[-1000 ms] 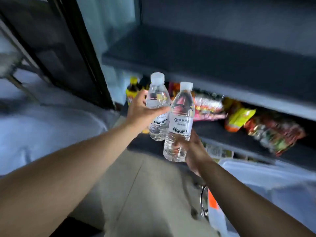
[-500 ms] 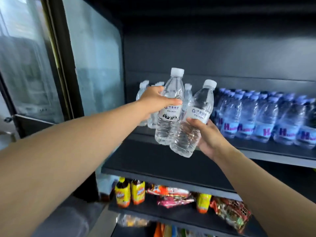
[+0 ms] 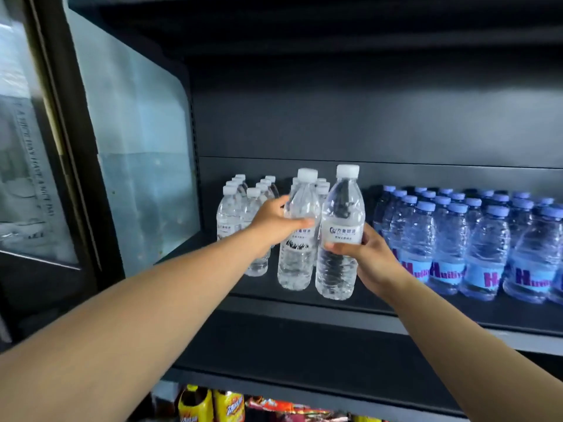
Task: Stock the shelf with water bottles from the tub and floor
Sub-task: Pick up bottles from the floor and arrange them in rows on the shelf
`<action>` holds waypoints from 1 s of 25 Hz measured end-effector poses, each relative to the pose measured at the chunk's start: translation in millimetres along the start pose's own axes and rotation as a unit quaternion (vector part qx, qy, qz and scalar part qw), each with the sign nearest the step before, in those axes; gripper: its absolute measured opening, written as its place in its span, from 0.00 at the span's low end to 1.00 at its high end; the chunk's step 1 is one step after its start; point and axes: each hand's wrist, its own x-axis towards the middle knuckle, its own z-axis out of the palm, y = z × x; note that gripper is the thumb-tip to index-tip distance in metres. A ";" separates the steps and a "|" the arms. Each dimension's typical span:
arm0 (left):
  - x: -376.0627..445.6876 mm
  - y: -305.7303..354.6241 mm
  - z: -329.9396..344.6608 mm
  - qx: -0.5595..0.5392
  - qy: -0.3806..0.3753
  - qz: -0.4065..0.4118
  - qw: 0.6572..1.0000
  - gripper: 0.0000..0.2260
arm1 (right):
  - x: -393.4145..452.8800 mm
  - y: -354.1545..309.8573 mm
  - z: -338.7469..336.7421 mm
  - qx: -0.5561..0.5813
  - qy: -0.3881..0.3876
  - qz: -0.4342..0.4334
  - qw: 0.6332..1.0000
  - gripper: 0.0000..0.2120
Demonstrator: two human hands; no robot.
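Right hand (image 3: 370, 257) grips one clear water bottle (image 3: 339, 236) at its label, left hand (image 3: 274, 222) wraps a second bottle (image 3: 300, 239) beside it, the two touching. Both upright at the shelf (image 3: 304, 303) front edge, left-centre. White-capped bottles (image 3: 243, 205) behind, blue-capped bottles (image 3: 475, 239) to the right.

Head camera faces the shelf (image 3: 304, 303) closely, level

I see two clear, white-capped water bottles (image 3: 297, 236) (image 3: 340, 239) upright, side by side at the dark shelf (image 3: 304, 303) front (bases seemingly just touching it), white-capped rows (image 3: 240, 205) standing behind.
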 end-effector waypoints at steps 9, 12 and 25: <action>95.1 -92.1 0.8 0.002 -0.060 -0.075 0.995 0.40 | 100.1 104.0 -25.7 0.025 0.008 0.055 0.998 0.28; 107.9 -100.9 5.4 -0.032 -0.069 -0.062 0.995 0.39 | 111.4 113.3 -28.1 0.030 -0.030 0.045 0.998 0.31; 93.7 -118.2 43.1 -0.007 0.051 -0.035 0.998 0.27 | 109.4 124.1 -29.6 -0.141 0.031 0.052 0.988 0.30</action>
